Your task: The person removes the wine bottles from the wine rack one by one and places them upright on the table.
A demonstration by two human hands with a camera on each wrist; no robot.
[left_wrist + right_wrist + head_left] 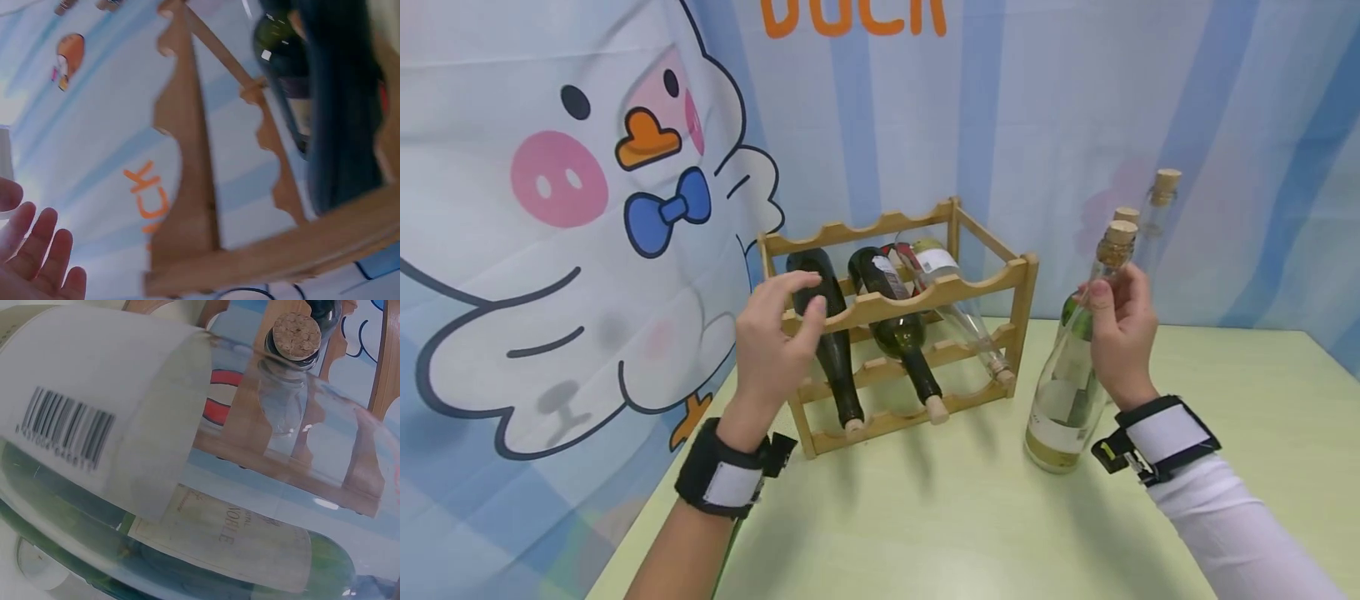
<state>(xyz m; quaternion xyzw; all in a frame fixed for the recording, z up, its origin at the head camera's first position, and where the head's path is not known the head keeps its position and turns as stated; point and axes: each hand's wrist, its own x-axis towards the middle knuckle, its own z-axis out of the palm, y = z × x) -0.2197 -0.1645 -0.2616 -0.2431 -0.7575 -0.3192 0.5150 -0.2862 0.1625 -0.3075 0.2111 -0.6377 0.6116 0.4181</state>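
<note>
My right hand grips a clear glass wine bottle by its neck, just below the cork. The bottle stands nearly upright, tilted a little, with a white and gold label; its barcode fills much of the right wrist view. My left hand holds nothing, its fingers loosely bent beside the left end of the wooden wine rack. Lying in the rack, necks toward me, are a dark bottle, a dark green bottle and a clear bottle, all corked.
Behind the gripped bottle stand a green bottle with a pale label and another clear corked bottle, both partly hidden. The rack stands on a pale green table. A printed cloth backdrop with a cartoon duck hangs behind and at the left.
</note>
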